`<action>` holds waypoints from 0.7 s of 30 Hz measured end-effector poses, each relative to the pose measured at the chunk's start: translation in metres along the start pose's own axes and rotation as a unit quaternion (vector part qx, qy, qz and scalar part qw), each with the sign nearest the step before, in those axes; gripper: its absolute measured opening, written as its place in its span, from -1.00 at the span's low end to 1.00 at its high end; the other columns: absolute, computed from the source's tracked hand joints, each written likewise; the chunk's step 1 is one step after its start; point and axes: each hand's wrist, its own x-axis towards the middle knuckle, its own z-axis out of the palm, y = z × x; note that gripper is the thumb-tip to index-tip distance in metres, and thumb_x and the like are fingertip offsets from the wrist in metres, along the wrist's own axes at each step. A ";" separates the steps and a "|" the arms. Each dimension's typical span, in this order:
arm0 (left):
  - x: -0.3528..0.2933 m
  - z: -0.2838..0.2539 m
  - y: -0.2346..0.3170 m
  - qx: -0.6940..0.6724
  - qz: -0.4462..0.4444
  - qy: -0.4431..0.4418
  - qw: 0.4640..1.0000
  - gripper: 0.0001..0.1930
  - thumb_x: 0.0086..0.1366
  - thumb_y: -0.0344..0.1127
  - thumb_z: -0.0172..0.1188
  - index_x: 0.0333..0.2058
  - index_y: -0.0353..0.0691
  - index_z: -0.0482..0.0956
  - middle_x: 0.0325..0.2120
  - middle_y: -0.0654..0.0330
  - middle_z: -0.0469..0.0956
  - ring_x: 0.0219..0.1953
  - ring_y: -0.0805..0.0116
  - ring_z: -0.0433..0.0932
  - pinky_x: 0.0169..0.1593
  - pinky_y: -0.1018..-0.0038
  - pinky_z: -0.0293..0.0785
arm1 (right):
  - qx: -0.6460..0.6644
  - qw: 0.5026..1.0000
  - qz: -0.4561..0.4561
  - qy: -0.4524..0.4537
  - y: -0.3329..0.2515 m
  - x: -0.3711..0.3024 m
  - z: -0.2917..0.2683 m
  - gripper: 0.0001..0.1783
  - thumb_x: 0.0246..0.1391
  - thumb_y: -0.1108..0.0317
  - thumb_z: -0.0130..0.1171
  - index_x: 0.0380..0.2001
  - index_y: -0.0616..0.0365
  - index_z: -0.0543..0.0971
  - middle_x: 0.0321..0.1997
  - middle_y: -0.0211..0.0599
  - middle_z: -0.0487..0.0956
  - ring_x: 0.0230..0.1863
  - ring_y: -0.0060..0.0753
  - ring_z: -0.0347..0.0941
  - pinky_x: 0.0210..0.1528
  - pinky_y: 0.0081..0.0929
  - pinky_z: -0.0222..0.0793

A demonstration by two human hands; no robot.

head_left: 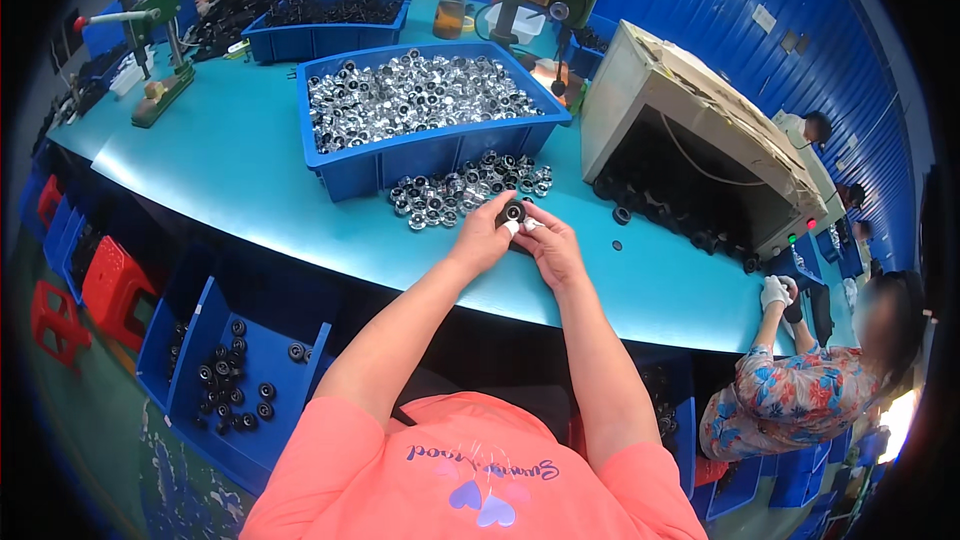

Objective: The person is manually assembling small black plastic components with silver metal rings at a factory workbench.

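Note:
My left hand point(484, 238) and my right hand point(554, 245) meet over the near edge of the table. Between their fingertips is a small black wheel point(514, 210) with a pale centre, held by both. White covers sit on the tips of my thumbs. Just beyond my hands lies a loose pile of shiny clear-and-black round parts point(440, 202). Behind that pile stands a blue bin point(385, 165) heaped with the same kind of parts.
To the right, an open-fronted beige box point(610, 105) has black wheels inside and spilling out. A blue crate point(190, 410) below the table's left edge holds several black wheels. A gloved co-worker point(800, 380) sits at right. Green presses point(165, 95) stand farther back.

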 end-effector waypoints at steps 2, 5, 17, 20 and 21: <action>0.001 0.001 -0.003 -0.013 -0.002 0.000 1.000 -0.44 0.33 -0.55 0.13 0.32 -0.22 0.41 -0.02 0.11 0.63 -0.02 0.38 0.60 0.06 0.45 0.53 | 0.006 1.000 -0.003 -0.002 0.002 0.000 -0.001 -0.51 0.18 0.62 0.17 0.21 0.42 0.49 0.05 -0.08 0.63 -0.04 -0.32 0.62 0.08 -0.33 0.63; 0.000 0.001 0.001 -0.044 -0.005 -0.012 0.999 -0.41 0.34 -0.57 0.10 0.35 -0.20 0.36 -0.01 0.16 0.61 -0.01 0.41 0.59 0.05 0.47 0.53 | 0.013 1.000 -0.008 -0.003 0.002 0.001 -0.001 -0.51 0.18 0.63 0.13 0.20 0.45 0.48 0.05 -0.07 0.62 -0.06 -0.32 0.62 0.07 -0.33 0.64; 0.002 0.002 0.011 -0.137 -0.050 -0.039 0.988 -0.40 0.24 -0.55 0.32 0.27 -0.21 0.44 -0.03 0.23 0.61 -0.02 0.46 0.60 0.04 0.48 0.58 | 0.021 0.999 -0.011 -0.023 0.001 0.005 -0.006 -0.57 0.17 0.62 0.09 0.14 0.37 0.55 -0.01 -0.16 0.65 -0.10 -0.36 0.64 -0.03 -0.39 0.64; 0.002 0.000 0.010 -0.143 -0.064 -0.029 0.987 -0.43 0.21 -0.55 0.36 0.21 -0.23 0.47 -0.05 0.23 0.63 -0.05 0.48 0.61 0.00 0.50 0.59 | 0.024 0.999 -0.011 -0.019 0.004 0.003 0.000 -0.58 0.19 0.60 0.07 0.12 0.33 0.57 -0.03 -0.18 0.65 -0.13 -0.38 0.64 -0.09 -0.42 0.64; 0.002 0.002 0.009 -0.144 -0.067 -0.028 0.987 -0.45 0.21 -0.55 0.36 0.19 -0.24 0.47 -0.06 0.23 0.63 -0.06 0.49 0.61 -0.01 0.51 0.59 | 0.020 1.000 -0.014 -0.017 0.005 0.003 -0.001 -0.59 0.19 0.60 0.07 0.11 0.33 0.58 -0.03 -0.19 0.65 -0.14 -0.39 0.64 -0.10 -0.43 0.64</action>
